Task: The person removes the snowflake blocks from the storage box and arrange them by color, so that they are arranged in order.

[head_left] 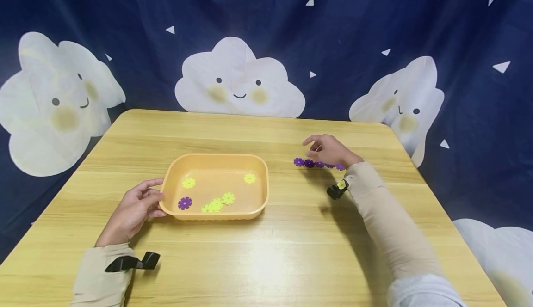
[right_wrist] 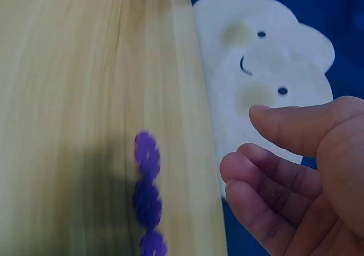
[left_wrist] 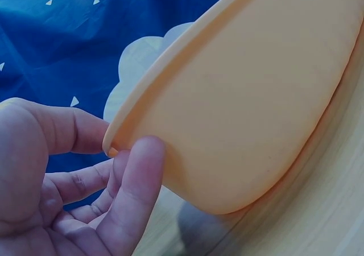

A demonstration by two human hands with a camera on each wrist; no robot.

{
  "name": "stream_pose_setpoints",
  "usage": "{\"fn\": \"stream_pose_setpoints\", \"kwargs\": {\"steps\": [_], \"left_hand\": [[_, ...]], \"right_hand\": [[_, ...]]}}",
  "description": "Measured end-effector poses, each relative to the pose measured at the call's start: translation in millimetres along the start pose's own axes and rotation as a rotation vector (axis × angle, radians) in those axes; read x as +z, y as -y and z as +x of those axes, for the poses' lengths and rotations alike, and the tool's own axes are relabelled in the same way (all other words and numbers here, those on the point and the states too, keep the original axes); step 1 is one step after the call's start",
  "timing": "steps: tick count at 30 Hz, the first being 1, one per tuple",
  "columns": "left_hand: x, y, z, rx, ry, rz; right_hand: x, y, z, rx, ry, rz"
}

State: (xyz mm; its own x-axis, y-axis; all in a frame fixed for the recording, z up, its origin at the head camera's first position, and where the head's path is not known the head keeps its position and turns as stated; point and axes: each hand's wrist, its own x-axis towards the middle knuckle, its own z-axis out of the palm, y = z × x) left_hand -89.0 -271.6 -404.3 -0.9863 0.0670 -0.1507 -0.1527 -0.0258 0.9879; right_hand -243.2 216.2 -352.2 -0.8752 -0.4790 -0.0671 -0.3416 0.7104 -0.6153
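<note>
My left hand (head_left: 135, 207) pinches the rim at the left end of a shallow orange plastic tray (head_left: 256, 207), and the left wrist view shows fingers and thumb around the tray's lip (left_wrist: 165, 62). Inside the tray lie several yellow snowflake discs (head_left: 228, 199) and one purple snowflake disc (head_left: 185, 203). To the right, a chain of purple snowflake discs (head_left: 298, 162) lies in a line on the table. Above that chain hovers my right hand (head_left: 331, 150), fingers loosely bent and nothing between them. The right wrist view shows the purple chain (right_wrist: 148, 202) beside the hand.
A light wooden table (head_left: 266, 251) carries everything. Its far edge meets a dark blue curtain (head_left: 266, 11) printed with white clouds (head_left: 239, 80) and small triangles. Black straps hang at the left wrist (head_left: 131, 261) and the right wrist (head_left: 337, 190).
</note>
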Motion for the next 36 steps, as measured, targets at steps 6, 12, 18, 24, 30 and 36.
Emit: {"fn": "stream_pose_setpoints", "kwargs": {"steps": [6,12,18,24,30,36], "left_hand": [[-1.4,5.4,-6.0,-0.027,0.001,0.034],[-1.9,6.0,-4.4,-0.001,0.009,0.04],[-1.0,0.2,-0.8,-0.007,0.008,0.025],[-0.5,-0.6,-0.1,-0.021,-0.005,0.022],[-0.3,-0.8,0.0,-0.021,-0.01,0.028],[0.3,-0.4,0.0,-0.007,-0.009,0.027]], "right_hand": [[15,20,14,-0.097,0.049,-0.044],[21,47,29,-0.158,0.087,-0.031],[26,68,44,-0.186,0.134,0.019],[37,84,54,-0.215,0.163,0.095],[48,98,61,-0.237,0.22,0.18],[59,108,69,-0.224,0.302,0.228]]}}
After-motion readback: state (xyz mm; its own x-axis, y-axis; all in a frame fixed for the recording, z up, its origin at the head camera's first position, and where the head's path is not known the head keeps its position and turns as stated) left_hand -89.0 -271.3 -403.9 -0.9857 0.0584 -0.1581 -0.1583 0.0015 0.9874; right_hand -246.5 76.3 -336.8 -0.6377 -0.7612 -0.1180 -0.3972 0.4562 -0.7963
